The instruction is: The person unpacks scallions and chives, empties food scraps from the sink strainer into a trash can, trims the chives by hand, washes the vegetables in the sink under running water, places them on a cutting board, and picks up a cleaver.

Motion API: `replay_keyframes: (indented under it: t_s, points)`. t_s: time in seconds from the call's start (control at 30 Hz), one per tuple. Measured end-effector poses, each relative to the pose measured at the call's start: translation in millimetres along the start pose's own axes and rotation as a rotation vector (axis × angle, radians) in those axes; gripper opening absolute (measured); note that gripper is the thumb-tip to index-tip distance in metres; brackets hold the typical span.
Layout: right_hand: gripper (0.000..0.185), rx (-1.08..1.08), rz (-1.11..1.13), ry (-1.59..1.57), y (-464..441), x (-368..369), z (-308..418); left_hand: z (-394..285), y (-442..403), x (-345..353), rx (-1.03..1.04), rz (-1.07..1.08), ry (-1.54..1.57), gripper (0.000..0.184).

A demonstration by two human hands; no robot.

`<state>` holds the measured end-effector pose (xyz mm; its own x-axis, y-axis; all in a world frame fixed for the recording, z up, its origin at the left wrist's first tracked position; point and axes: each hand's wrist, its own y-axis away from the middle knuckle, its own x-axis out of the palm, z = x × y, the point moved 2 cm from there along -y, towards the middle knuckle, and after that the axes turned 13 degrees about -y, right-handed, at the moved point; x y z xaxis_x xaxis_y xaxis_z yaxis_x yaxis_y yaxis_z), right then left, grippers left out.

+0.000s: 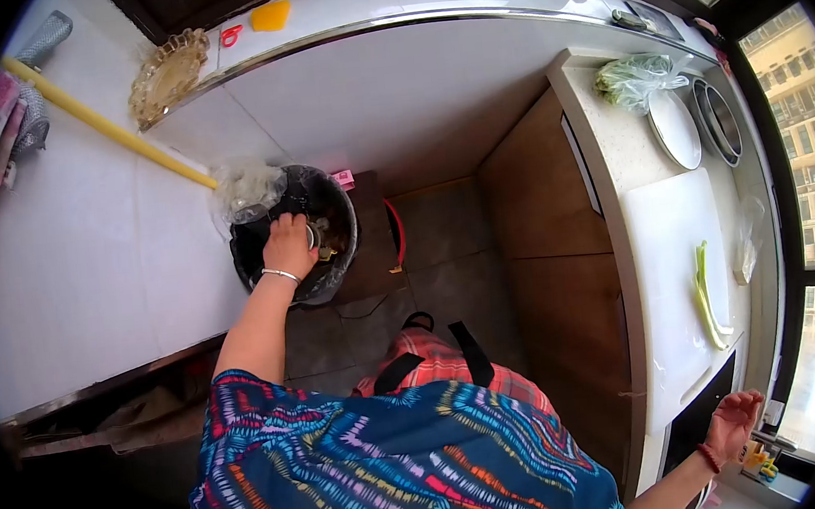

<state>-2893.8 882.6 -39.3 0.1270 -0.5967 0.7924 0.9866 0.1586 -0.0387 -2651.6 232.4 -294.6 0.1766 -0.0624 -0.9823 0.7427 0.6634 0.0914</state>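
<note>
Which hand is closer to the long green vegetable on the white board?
Right. The right hand is just beyond the green vegetable's pale end, not touching it; the left hand is far across, down in the black-lined bin.

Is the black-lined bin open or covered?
Open: the bin is uncovered, and the left hand reaches in over its black liner.

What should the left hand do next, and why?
Perhaps lift the left hand clear of the black-lined bin: it is down inside the opening, while the green stalk on the white board has neither hand on it. What that hand holds, if anything, is unclear.
</note>
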Motion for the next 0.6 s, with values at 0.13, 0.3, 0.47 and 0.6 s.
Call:
replay_keyframes:
  t_s: [0.13, 0.3, 0.47, 0.6]
  points:
    - [0.018, 0.017, -0.005, -0.038, -7, 0, -11, 30, -3, 22, -0.421, 0.223, 0.498, 0.045]
    - [0.017, 0.02, -0.009, -0.039, -11, -7, -17, 50, 6, 36, -0.777, 0.341, 2.186, 0.027]
    - [0.017, 0.06, 0.0, -0.042, -14, -9, -25, 45, 5, 12, -0.862, 0.249, 2.324, 0.033]
    - [0.016, 0.061, -0.003, -0.06, -15, -5, -31, 42, 2, 10, -0.679, 0.228, 2.393, 0.032]
